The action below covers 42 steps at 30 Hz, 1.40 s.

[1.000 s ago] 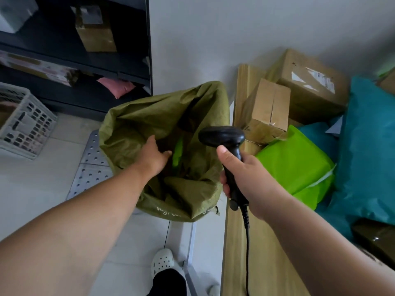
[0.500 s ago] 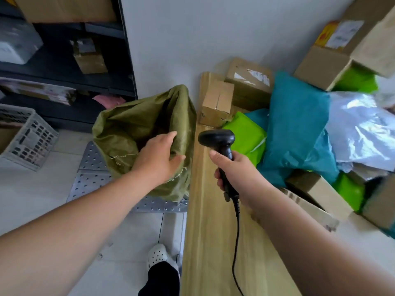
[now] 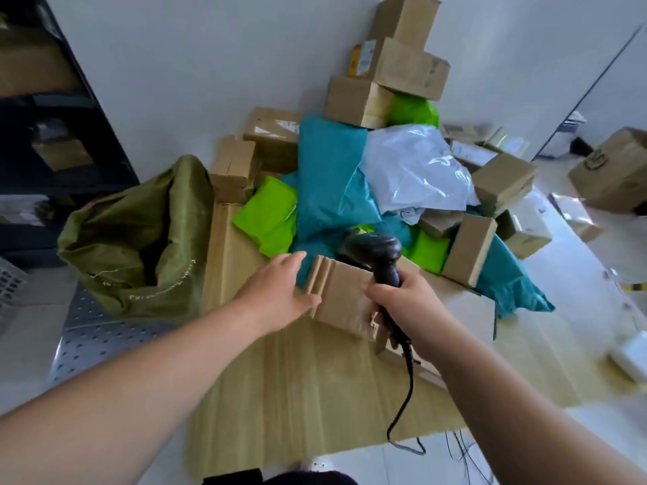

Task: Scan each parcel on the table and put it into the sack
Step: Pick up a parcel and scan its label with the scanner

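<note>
Cardboard box, not sack, now under flat left hand; right hand around scanner.

The worktop runs from the person to the wall. Off its left edge, on the floor, stands the sack on a perforated plate, with a shelf rack behind it and a crate at the far left. Parcels are heaped on the worktop's far half: soft mailers in the middle, small cartons to their left, a stack of cartons behind against the wall, loose cartons to the right. Before the heap lies a long carton. The left hand lies against its left end, and the right hand holds the scanner above its right part. The cable trails over the near edge.
</note>
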Each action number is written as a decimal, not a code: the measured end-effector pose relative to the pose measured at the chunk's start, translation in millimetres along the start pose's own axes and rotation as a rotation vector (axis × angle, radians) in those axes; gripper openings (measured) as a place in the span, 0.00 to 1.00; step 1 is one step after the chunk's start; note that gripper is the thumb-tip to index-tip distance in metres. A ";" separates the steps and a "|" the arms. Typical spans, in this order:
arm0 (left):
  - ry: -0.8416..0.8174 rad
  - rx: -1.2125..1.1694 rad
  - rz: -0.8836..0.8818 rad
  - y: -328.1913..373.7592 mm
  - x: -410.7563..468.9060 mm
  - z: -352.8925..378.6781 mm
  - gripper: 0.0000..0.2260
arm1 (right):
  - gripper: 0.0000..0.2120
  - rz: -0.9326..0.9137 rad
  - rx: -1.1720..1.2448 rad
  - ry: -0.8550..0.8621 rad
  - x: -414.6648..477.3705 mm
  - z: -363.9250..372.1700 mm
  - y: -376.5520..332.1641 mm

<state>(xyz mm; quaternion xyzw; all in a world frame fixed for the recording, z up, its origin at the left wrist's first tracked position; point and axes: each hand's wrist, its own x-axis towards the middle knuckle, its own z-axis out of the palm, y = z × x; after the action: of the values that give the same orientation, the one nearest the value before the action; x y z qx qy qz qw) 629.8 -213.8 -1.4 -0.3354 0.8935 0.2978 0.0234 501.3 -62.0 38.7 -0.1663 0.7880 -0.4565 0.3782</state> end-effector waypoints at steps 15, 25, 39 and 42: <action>-0.050 -0.499 -0.451 28.9 7.3 63.7 0.39 | 0.07 -0.006 0.162 -0.036 20.4 -28.1 73.0; 0.135 -1.108 -0.944 7.9 -14.4 47.3 0.44 | 0.10 0.029 0.235 -0.070 21.8 -5.1 69.2; 0.202 -1.085 -0.613 5.7 -28.7 31.7 0.20 | 0.10 -0.047 0.230 -0.023 28.2 2.0 46.9; 0.141 -1.203 -0.634 12.9 -25.1 24.7 0.11 | 0.10 -0.053 0.251 -0.031 28.0 4.9 44.3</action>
<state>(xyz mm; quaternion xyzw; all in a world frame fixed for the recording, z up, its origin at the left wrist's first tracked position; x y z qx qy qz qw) 637.4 -177.8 -9.0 -0.5541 0.4304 0.6989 -0.1392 490.2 -58.5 -12.7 -0.1455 0.7140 -0.5586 0.3962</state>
